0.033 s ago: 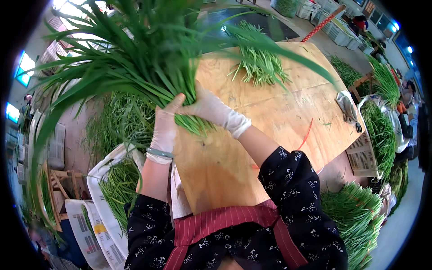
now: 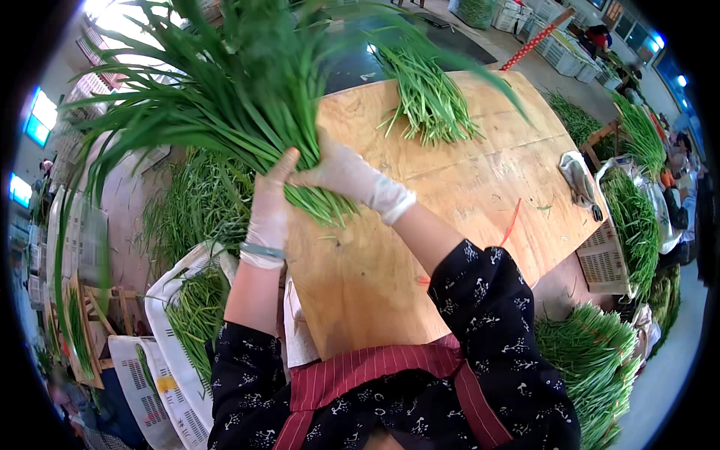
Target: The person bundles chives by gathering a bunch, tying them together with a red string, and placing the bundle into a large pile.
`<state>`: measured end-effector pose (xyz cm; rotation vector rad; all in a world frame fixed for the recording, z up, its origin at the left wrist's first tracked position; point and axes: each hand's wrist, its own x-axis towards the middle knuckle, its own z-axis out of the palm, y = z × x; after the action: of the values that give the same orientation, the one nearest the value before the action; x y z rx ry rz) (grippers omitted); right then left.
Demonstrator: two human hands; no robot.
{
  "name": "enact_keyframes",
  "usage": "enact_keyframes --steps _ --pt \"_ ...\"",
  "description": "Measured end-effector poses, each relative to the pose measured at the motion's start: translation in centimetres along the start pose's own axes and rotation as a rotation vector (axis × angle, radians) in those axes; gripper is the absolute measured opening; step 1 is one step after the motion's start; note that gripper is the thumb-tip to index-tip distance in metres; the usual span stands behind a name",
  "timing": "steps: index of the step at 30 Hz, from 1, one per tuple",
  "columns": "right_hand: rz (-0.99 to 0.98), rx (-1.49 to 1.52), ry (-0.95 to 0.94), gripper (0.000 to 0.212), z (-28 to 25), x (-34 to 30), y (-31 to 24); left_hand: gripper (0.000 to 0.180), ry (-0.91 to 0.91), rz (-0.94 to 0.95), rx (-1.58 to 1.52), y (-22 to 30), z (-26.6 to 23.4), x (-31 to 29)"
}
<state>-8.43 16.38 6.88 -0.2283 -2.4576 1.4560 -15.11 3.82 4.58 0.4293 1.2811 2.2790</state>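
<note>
Both my hands, in whitish gloves, grip one large bunch of garlic chives (image 2: 247, 112) above the near left part of the wooden board (image 2: 375, 262). My left hand (image 2: 271, 187) is closed round the stems from the left, its thumb on top; a greenish bangle (image 2: 262, 250) circles that wrist. My right hand (image 2: 341, 172) clasps the same stems from the right. Cut stem ends stick out below the hands, while the long leaves fan up and left, blurred at the top. Farther off on the board lies a smaller bunch of chives (image 2: 429, 97).
A grey cloth-like thing (image 2: 577, 180) lies at the board's right corner, and a red strip (image 2: 512, 221) nearer me. Loose greens (image 2: 199, 199) and white crates (image 2: 169, 281) stand on the left. Stacked bunches (image 2: 589, 367) and a filled crate (image 2: 604, 259) flank the right side.
Both hands have shifted slightly left with the bunch. Its leaves have swung, and more of the smaller bunch on the board shows.
</note>
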Motion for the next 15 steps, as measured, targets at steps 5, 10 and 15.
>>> enact_keyframes --steps 5,10,15 --pt "0.395 0.264 -0.315 0.059 0.5 4.2 5.3 0.03 0.17 -0.431 -0.252 -3.8 -1.3 3.2" --pt "0.169 0.137 -0.204 0.042 2.0 5.0 6.9 0.025 0.245 -0.436 -0.157 -4.2 -1.8 4.4" --pt "-0.046 0.506 -0.048 0.038 -4.8 12.6 4.7 0.027 -0.049 -0.276 -0.022 1.6 4.7 12.9"
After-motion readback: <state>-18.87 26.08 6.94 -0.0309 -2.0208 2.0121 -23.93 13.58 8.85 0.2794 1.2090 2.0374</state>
